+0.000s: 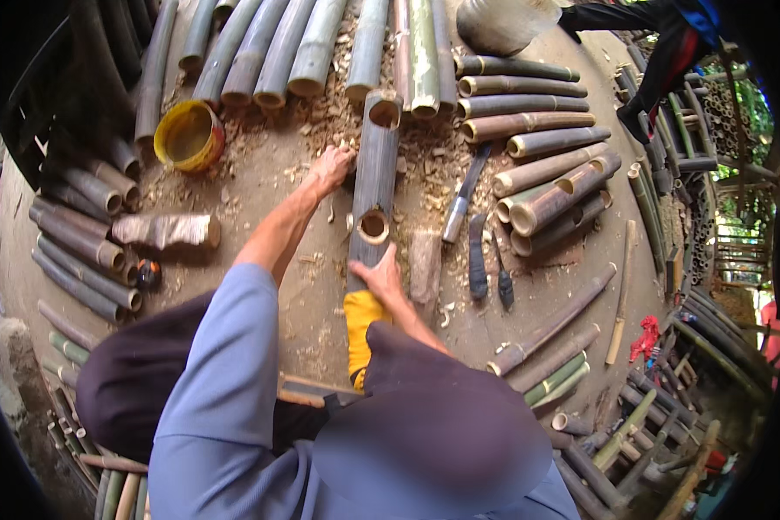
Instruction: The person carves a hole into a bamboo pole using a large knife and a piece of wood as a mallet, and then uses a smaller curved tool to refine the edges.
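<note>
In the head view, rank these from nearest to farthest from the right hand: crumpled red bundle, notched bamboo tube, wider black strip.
1. Notched bamboo tube: touching the right hand, extending ahead.
2. Wider black strip: to its right, on the ground.
3. Crumpled red bundle: far right.

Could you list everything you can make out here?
Middle tube: 1, dark grey, centre
Other tubes: many, grey, brown and green, top and both sides
Wood chips: many, pale, beside the tubes
Bucket: 1, yellow and red, upper left
Log: 1, pale brown, left
Wooden block: 1, brown, right of centre
Long tools: 3, dark, right of centre, kinds unclear
Round thing: 1, black and orange, left
Sack-like thing: 1, pale, top
Crumpled thing: 1, red, right
Cloth-like thing: 1, yellow, below the middle tube
Another person: 1, dark trousers, upper right
Knee: 1, dark trousers, lower left
Left sleeve: 1, blue, lower centre
Left hand: 1, bare, left of the middle tube
Right hand: 1, bare, on the middle tube
</note>
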Tool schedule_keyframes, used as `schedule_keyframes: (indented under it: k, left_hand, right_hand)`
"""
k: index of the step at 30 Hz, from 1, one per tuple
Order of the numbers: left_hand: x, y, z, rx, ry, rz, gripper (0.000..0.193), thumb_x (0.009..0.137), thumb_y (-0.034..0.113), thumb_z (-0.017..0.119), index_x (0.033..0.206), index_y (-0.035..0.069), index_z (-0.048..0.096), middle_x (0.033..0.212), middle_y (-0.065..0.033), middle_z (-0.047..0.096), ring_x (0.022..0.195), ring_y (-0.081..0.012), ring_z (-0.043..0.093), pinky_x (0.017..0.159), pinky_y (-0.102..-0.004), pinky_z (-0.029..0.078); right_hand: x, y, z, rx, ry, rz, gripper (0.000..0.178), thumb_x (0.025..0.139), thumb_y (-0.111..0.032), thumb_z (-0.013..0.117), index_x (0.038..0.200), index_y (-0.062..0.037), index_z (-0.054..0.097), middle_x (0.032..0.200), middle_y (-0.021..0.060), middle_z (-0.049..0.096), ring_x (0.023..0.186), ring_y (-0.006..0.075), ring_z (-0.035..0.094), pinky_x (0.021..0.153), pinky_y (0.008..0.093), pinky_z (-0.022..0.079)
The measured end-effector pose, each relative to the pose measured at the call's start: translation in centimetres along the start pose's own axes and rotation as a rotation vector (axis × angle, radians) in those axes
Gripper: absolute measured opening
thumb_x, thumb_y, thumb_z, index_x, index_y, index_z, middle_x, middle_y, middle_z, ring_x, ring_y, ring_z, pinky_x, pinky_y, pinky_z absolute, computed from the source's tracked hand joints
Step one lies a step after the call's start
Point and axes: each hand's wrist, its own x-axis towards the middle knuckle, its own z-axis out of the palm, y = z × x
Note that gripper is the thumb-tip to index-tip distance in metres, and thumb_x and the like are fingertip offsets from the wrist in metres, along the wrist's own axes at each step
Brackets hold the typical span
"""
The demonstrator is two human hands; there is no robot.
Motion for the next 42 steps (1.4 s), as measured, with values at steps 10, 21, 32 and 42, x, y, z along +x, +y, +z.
schedule_keyframes:
  k: [10,21,32,42]
  left_hand:
    - [-10.2,6.4,2.9,-0.182,-0.020,-0.104,0.050,0.073,0.002,0.054,0.122,0.006,0.050,0.111,-0.0136,0.052,0.096,-0.0335,0.053,0.087,-0.0412,0.044]
    - [-16.9,14.1,5.2,-1.424,0.340,-0.728,0.044,0.078,0.027,0.071,0.111,0.002,0.055,0.099,-0.0114,0.059,0.084,-0.0185,0.058,0.062,-0.0323,0.053]
    - [-18.8,20.0,3.0,-1.115,-0.040,-0.724,0.095,0.062,0.043,0.080,0.129,-0.010,0.040,0.122,-0.0241,0.054,0.105,-0.0291,0.057,0.088,-0.0375,0.046]
    - [-17.9,18.8,7.1,-1.140,-0.001,-0.535,0.070,0.061,0.037,0.083,0.106,-0.011,0.059,0.097,-0.0190,0.066,0.086,-0.0221,0.064,0.076,-0.0339,0.051]
  right_hand:
    - [-0.8,6.3,-3.7,-0.200,-0.228,-0.115,0.103,0.055,-0.050,0.080,0.123,0.0113,0.034,0.116,0.0313,0.054,0.108,0.0402,0.055,0.092,0.0407,0.045]
    - [-2.6,4.8,-3.8,-0.096,-0.202,-0.078,0.096,0.059,-0.049,0.080,0.125,0.0070,0.038,0.116,0.0275,0.056,0.109,0.0380,0.055,0.092,0.0418,0.044]
    - [-9.0,14.5,-6.2,0.465,0.422,-0.069,0.041,0.081,-0.027,0.065,0.114,-0.0032,0.057,0.079,0.0119,0.066,0.074,0.0266,0.064,0.069,0.0365,0.051]
    - [-9.4,7.4,-1.2,0.290,0.118,0.105,0.037,0.081,-0.022,0.064,0.112,-0.0028,0.057,0.080,0.0125,0.065,0.074,0.0268,0.064,0.068,0.0362,0.050]
